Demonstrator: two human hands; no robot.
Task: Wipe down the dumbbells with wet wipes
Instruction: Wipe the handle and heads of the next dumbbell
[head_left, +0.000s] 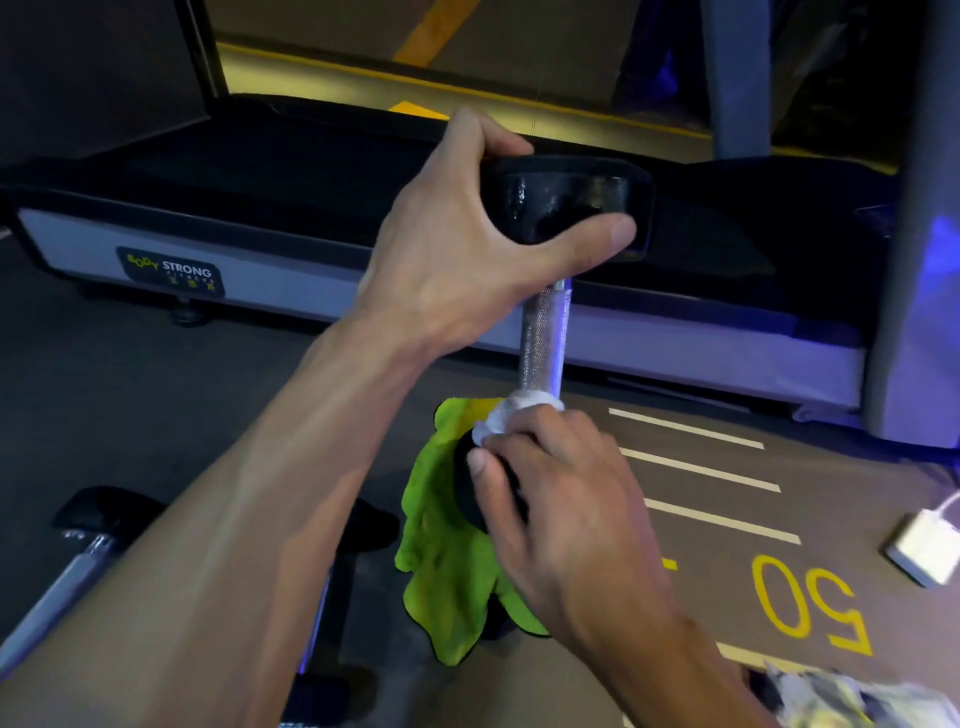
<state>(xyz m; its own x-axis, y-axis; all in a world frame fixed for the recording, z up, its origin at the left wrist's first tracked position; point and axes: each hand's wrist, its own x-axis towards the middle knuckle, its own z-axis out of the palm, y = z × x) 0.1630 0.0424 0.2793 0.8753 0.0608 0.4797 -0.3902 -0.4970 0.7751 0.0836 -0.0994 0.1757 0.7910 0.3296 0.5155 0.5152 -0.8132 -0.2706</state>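
A dumbbell (544, 338) with black ends and a knurled silver handle stands upright in the middle of the view. My left hand (457, 244) grips its top black end. My right hand (566, 499) holds a bunched white wet wipe (511, 410) against the base of the handle, just above the lower black end. The lower end rests on a lime-green cloth (441, 561) on the floor. My right hand partly hides that lower end.
Two more dumbbells (78, 566) (322, 623) lie on the floor at lower left, partly under my left forearm. A black and grey treadmill (171, 249) runs across behind. A white charger (922, 551) lies at right; a crumpled packet (852, 696) sits at bottom right.
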